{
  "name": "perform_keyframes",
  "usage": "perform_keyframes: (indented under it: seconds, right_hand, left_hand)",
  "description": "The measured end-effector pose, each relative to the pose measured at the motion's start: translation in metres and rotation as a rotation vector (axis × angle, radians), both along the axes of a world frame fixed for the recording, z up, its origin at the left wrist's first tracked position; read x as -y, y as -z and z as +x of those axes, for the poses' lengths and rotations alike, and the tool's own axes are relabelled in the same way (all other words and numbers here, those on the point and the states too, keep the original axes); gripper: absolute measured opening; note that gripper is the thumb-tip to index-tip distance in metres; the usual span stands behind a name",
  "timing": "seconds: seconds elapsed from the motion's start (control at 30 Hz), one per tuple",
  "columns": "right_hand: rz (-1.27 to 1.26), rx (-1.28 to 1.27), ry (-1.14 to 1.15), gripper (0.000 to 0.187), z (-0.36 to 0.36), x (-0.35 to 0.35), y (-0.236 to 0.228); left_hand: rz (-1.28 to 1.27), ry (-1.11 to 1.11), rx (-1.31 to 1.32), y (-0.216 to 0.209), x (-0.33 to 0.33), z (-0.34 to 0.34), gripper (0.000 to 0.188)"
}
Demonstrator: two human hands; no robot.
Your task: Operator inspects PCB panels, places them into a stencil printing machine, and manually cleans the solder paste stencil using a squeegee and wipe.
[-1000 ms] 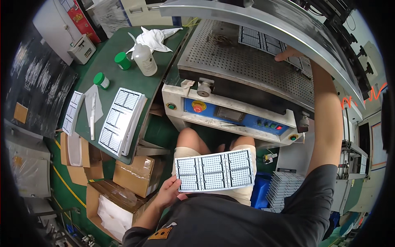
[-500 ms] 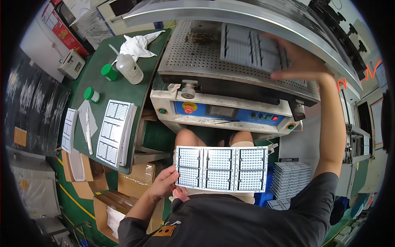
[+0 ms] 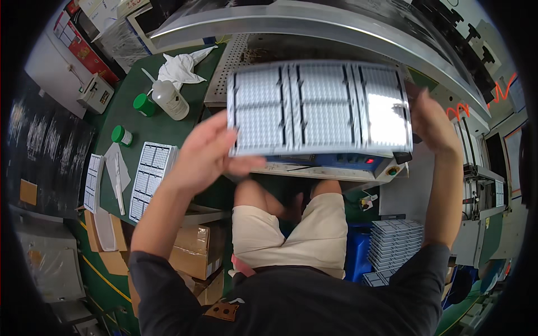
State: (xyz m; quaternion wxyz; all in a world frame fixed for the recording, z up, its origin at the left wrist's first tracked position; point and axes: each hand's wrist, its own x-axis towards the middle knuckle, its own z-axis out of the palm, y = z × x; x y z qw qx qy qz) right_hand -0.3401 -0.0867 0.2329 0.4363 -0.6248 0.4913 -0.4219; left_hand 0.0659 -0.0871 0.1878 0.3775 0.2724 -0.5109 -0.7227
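Observation:
A white circuit board panel (image 3: 322,109), with three sections of fine grids framed in black, is held up level in front of the machine. My left hand (image 3: 210,148) grips its left edge, fingers partly beneath it. At the right edge my right hand (image 3: 436,120) holds it, with some fingers hidden behind. Light glares off the right section. Behind the panel lies the machine's perforated metal bed (image 3: 228,66), mostly covered from sight, so I cannot tell whether another panel rests there.
A metal frame (image 3: 291,21) spans above the bed. On the green table (image 3: 120,87) at left are a white bottle (image 3: 170,101), green-lidded jars (image 3: 144,105), a white cloth (image 3: 182,68) and more panels (image 3: 150,179). Stacked panels (image 3: 395,243) stand at lower right, cardboard boxes (image 3: 193,249) at lower left.
The panel in my left hand has risen from my lap toward the machine. My right hand, earlier holding another panel over the bed, now holds this one's right edge.

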Motion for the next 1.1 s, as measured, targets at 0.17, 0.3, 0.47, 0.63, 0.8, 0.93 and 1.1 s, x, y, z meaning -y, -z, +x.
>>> perform_keyframes:
  seconds: [0.17, 0.3, 0.47, 0.63, 0.8, 0.93, 1.1]
  right_hand:
    - [0.139, -0.163, 0.284, 0.051, -0.015, 0.039, -0.001]
    - [-0.020, -0.163, 0.331, 0.046, -0.026, 0.089, 0.014]
    - [-0.750, -0.555, 0.399, 0.047, -0.040, 0.122, 0.045]
    - [-0.644, -0.562, 0.465, 0.043, -0.041, 0.127, 0.050]
    - [-0.561, -0.525, 0.493, 0.039, -0.043, 0.129, 0.053]
    - [-0.502, -0.543, 0.498, 0.039, -0.037, 0.125, 0.051]
    - [-0.404, -0.622, 0.578, 0.038, -0.042, 0.116, 0.047]
  left_hand:
    - [-0.167, -0.308, 0.268, -0.022, 0.084, -0.056, 0.039]
    - [-0.793, -0.406, 0.620, -0.003, 0.182, -0.074, 0.028]
    - [-1.374, -0.727, 0.589, 0.014, 0.199, -0.095, 0.022]
    - [-1.276, -0.590, 0.858, 0.021, 0.216, -0.091, 0.025]
    - [-1.305, -0.650, 0.864, 0.031, 0.221, -0.093, 0.033]
    - [-1.212, -0.598, 0.951, 0.025, 0.215, -0.092, 0.036]
    - [-1.124, -0.556, 1.073, 0.017, 0.212, -0.095, 0.038]
